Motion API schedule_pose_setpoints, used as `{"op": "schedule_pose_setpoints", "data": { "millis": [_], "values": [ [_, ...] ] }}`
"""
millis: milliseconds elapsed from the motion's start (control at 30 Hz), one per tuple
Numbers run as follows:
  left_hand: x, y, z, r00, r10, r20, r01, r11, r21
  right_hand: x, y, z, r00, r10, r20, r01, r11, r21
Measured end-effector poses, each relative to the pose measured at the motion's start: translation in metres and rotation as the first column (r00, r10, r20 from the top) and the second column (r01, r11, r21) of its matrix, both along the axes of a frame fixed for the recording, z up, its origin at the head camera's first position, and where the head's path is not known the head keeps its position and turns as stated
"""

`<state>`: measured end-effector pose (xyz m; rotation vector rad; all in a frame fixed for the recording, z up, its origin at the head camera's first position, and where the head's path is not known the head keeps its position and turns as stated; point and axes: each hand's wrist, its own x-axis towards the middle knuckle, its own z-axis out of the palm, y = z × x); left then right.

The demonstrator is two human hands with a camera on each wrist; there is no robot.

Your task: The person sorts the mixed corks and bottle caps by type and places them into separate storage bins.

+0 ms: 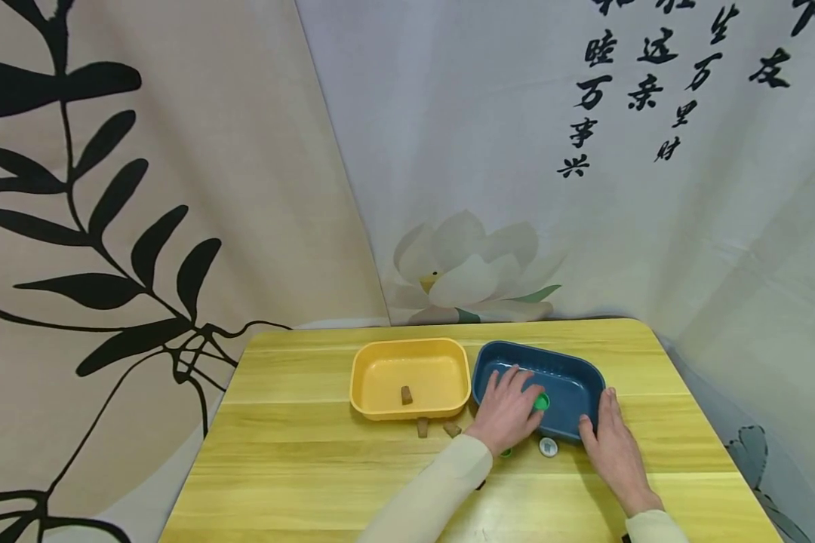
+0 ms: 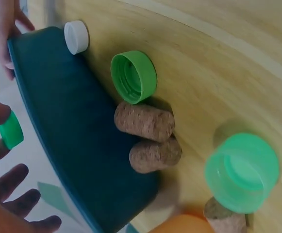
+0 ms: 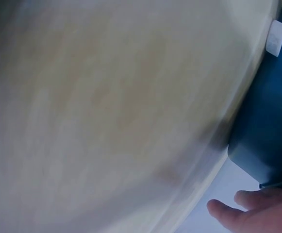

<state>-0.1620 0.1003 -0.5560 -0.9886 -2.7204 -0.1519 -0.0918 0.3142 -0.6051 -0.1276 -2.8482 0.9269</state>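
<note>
My left hand (image 1: 505,415) is over the blue tray (image 1: 587,367) and pinches a green bottle cap (image 2: 12,130) between thumb and index finger. Its other fingers spread out over the tray. At the tray's right end, my right hand (image 1: 614,456) touches the wall with straight fingers, the thumb near the front corner. A white bottle cap (image 1: 548,447) stands close to the tray's front side. Beside it in the left wrist view are another green bottle cap (image 2: 141,75) and two corks, one (image 2: 143,121) next to the other (image 2: 155,154).
Left of the blue tray stands a yellow tray (image 1: 407,346) with a cork (image 1: 406,395) inside. Corks (image 1: 422,427) lie at its front. A larger pale green cap (image 2: 245,172) sits on the wooden table (image 1: 299,467). Printed cloth hangs behind.
</note>
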Motion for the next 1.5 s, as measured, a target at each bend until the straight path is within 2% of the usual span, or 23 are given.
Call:
{"op": "schedule_pose_setpoints", "data": {
  "millis": [133,300,400,533,733,1000,1300,1500],
  "values": [
    [-0.004,0.008,-0.003,0.998,0.045,0.04,-0.045,0.999,-0.007,-0.001,0.0,0.0,1.0,-0.005,-0.005,0.005,1.0,0.005],
    [-0.006,0.015,-0.007,0.99,0.128,0.059,-0.122,0.988,-0.092,-0.001,0.0,0.0,1.0,-0.007,-0.003,0.007,1.0,0.014],
    [-0.004,0.014,-0.008,0.984,0.164,0.067,-0.155,0.98,-0.123,-0.001,0.0,0.001,1.0,-0.007,0.003,0.007,1.0,0.015],
    [-0.001,0.005,-0.007,0.981,0.173,0.09,-0.164,0.982,-0.096,0.0,0.0,0.0,1.0,-0.008,0.001,0.008,1.0,0.013],
    [0.009,-0.023,-0.006,0.987,0.141,0.084,-0.139,0.99,-0.024,0.002,-0.001,-0.002,1.0,-0.003,-0.025,0.004,1.0,0.008],
    [0.022,-0.075,-0.005,0.988,0.12,0.094,-0.126,0.99,0.064,0.002,0.0,-0.001,1.0,0.01,-0.03,-0.011,1.0,-0.009],
    [0.033,-0.137,-0.013,0.986,0.156,0.052,-0.16,0.984,0.085,0.001,0.002,0.003,1.0,0.014,0.018,-0.014,0.999,-0.036],
    [0.041,-0.166,-0.017,0.975,0.198,0.102,-0.209,0.971,0.119,0.002,-0.001,0.004,1.0,0.008,0.003,-0.008,0.999,-0.033]
  ]
}}
